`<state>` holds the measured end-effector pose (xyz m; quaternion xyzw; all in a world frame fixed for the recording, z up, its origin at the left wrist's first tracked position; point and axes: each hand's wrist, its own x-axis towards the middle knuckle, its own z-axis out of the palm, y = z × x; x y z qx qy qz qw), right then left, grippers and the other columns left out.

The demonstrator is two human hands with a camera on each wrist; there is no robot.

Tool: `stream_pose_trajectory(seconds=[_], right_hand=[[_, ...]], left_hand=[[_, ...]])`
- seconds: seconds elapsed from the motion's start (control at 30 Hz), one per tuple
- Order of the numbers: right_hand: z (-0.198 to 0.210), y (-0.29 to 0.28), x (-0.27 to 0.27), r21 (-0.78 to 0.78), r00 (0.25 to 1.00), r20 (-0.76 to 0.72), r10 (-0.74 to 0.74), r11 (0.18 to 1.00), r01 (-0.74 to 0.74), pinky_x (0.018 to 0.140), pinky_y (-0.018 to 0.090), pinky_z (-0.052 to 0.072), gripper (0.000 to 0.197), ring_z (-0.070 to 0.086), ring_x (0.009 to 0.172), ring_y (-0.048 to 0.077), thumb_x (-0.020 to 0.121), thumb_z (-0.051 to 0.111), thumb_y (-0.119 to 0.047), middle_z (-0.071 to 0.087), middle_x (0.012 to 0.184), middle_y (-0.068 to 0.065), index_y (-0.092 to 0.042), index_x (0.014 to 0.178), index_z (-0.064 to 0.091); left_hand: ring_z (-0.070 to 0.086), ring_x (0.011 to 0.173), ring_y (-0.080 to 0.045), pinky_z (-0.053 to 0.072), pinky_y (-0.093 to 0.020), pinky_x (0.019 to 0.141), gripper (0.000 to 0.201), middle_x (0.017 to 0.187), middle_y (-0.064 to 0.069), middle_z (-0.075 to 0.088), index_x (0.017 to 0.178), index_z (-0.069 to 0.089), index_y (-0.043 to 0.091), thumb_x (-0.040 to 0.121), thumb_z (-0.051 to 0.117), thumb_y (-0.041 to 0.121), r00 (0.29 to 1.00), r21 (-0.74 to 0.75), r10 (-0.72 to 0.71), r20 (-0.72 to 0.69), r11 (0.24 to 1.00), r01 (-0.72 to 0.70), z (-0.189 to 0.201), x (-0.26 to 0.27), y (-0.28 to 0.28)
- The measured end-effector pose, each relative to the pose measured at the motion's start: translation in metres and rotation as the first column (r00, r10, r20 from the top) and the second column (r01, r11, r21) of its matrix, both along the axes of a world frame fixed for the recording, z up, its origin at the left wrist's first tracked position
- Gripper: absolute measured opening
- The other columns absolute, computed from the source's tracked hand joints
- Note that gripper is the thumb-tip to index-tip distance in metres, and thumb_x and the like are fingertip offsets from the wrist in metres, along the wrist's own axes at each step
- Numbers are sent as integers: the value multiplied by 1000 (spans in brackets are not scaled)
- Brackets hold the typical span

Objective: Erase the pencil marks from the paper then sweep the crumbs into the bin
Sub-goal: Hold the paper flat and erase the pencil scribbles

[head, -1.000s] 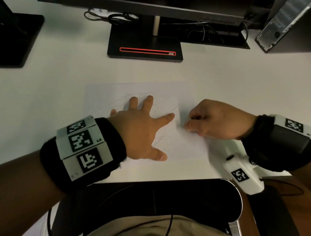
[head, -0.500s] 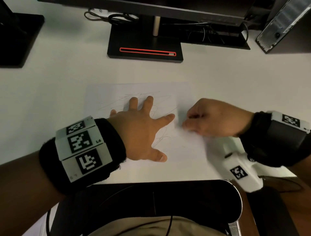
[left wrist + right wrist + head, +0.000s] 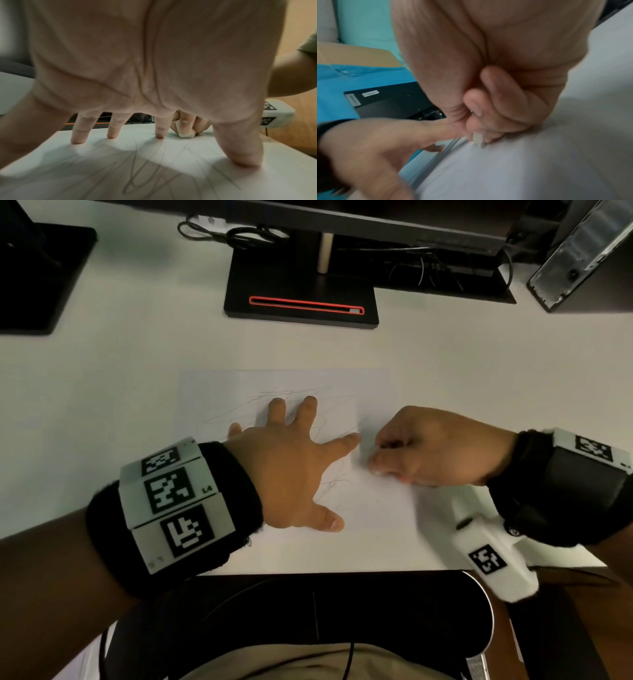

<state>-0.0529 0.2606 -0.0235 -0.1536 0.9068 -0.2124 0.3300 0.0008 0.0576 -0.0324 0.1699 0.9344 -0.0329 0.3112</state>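
A white sheet of paper [image 3: 212, 392] with grey pencil scribbles [image 3: 322, 436] lies flat on the white desk. My left hand [image 3: 291, 460] presses it down with fingers spread and straight; in the left wrist view the fingertips [image 3: 78, 139] rest on the paper [image 3: 171, 169]. My right hand [image 3: 428, 450] is just right of the left index finger and pinches a small white eraser [image 3: 478, 140], whose tip touches the sheet. The eraser [image 3: 185, 133] also shows in the left wrist view, beyond my left fingers. No bin is in view.
A black monitor stand [image 3: 301, 292] with a red-edged slot stands behind the paper, cables beside it. A second black base [image 3: 37, 272] sits at far left, a computer case [image 3: 582, 258] at far right. The desk's front edge [image 3: 342, 571] lies below my hands.
My right hand with the eraser has slid a short way back and forth on the paper's right part, ending a little lower. The left hand has stayed put.
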Motion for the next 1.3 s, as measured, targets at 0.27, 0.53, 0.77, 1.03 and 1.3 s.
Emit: stream_pose_trajectory(seconds=[0.27, 0.53, 0.77, 1.03, 1.3], right_hand=[[-1, -3, -1, -14, 1000, -3, -13, 1000, 13, 45, 25, 41, 35, 44, 44, 15, 91, 63, -25, 52, 50, -2, -1, 66, 60], [-1, -6, -4, -17, 1000, 4, 12, 1000, -12, 45, 27, 40, 37, 42, 43, 16, 91, 62, -25, 49, 48, -2, -2, 62, 56], [-1, -5, -8, -26, 1000, -8, -20, 999, 20, 45, 26, 40, 37, 42, 42, 16, 92, 63, -25, 50, 48, -2, 0, 65, 59], [-1, -9, -12, -25, 1000, -9, -27, 999, 27, 44, 25, 41, 37, 43, 42, 16, 92, 63, -25, 50, 48, -2, -11, 57, 57], [0, -14, -19, -30, 999, -11, -42, 999, 42, 44, 24, 40, 37, 45, 44, 17, 92, 63, -25, 52, 49, 0, -10, 58, 59]], left_hand=[[-16, 149, -41, 28, -71, 109, 105, 161, -4, -29, 147, -20, 59, 74, 51, 86, 1000, -1, 4, 13, 1000, -4, 0, 1, 0], [-16, 149, -41, 30, -71, 108, 105, 160, -4, -29, 147, -19, 58, 74, 51, 87, 1000, -5, 6, 15, 1000, -6, 0, 0, 1], [-16, 149, -41, 29, -71, 109, 106, 160, -4, -29, 146, -22, 57, 74, 49, 88, 1000, -23, 1, 13, 1000, -1, 1, 1, 0], [-14, 151, -40, 27, -70, 111, 124, 163, -3, -28, 153, -26, 34, 73, 53, 87, 1000, -25, 18, 15, 1000, -17, 5, 0, 1], [-13, 151, -39, 30, -68, 112, 129, 163, -5, -27, 157, -15, 15, 73, 50, 88, 1000, -20, 20, -8, 1000, -21, 5, 1, 1]])
